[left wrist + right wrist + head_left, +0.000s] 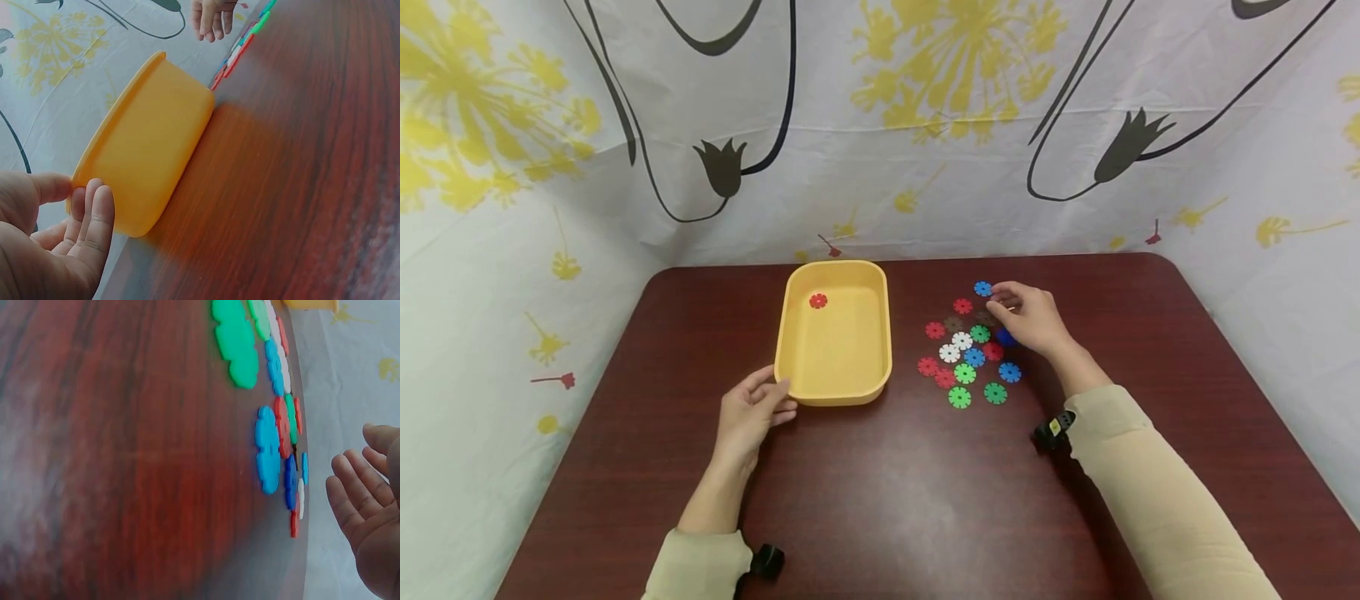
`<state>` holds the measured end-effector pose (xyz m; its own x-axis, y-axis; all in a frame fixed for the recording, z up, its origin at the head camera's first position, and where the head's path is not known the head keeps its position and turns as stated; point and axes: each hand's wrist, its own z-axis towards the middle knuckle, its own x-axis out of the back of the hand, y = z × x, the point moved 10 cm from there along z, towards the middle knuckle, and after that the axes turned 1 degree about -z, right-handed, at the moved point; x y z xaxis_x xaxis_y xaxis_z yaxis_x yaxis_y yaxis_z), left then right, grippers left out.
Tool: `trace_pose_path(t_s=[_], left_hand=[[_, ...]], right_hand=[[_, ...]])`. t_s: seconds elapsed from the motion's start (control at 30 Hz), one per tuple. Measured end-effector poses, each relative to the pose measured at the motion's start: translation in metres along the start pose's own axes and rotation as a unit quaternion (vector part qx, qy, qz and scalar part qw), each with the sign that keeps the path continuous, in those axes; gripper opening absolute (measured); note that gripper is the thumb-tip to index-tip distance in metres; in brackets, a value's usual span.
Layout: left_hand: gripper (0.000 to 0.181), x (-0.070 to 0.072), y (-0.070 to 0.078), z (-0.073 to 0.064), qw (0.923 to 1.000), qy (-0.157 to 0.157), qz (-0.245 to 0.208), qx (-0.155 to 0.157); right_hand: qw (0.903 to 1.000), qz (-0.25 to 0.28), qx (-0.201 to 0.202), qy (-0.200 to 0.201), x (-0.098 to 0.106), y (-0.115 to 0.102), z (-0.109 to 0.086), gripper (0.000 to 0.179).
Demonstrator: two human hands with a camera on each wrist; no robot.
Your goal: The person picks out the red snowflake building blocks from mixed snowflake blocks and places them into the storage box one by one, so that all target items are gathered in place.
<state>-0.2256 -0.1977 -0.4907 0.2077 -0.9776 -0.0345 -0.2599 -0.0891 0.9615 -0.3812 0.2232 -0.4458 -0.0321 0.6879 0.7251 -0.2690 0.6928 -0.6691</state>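
From the head view, the right hand (1032, 319) hovers over the far right edge of the scattered notched discs (974, 357), clearly the nearer hand; a light blue disc (982, 288) lies just left of its fingertips, most others left and nearer the person. The yellow tray (842, 350), long axis running away from the person, stands left of them on the tabletop (880, 483).

In the left wrist view, the left hand (65, 231) pinches the tray's rim.

The right wrist view shows the right hand's thumb apart from loosely bent fingers, nothing visible between.
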Motion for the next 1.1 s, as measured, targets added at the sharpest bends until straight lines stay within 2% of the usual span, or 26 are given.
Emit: trace_pose_path(t_s=[0.2,0.67,0.87,1.1], left_hand=[[0.048,0.0,0.0,0.0,1.0,0.003,-0.001,0.001],[0.047,0.0,-0.001,0.001,1.0,0.002,0.002,-0.004],[0.047,0.0,0.0,0.001,1.0,0.001,0.001,-0.003],[0.048,-0.001,0.002,-0.001,0.9999,0.005,-0.004,-0.009]], right_hand=[[0.9999,-0.004,0.008,0.009,0.004,0.008,-0.003,0.034],[0.9987,-0.05,-0.014,0.001,0.006,0.03,-0.008,0.031],[0.997,-0.065,-0.03,-0.028,0.003,0.038,-0.009,0.024],[0.9966,-0.062,-0.032,-0.043,0.006,0.044,-0.011,0.027]])
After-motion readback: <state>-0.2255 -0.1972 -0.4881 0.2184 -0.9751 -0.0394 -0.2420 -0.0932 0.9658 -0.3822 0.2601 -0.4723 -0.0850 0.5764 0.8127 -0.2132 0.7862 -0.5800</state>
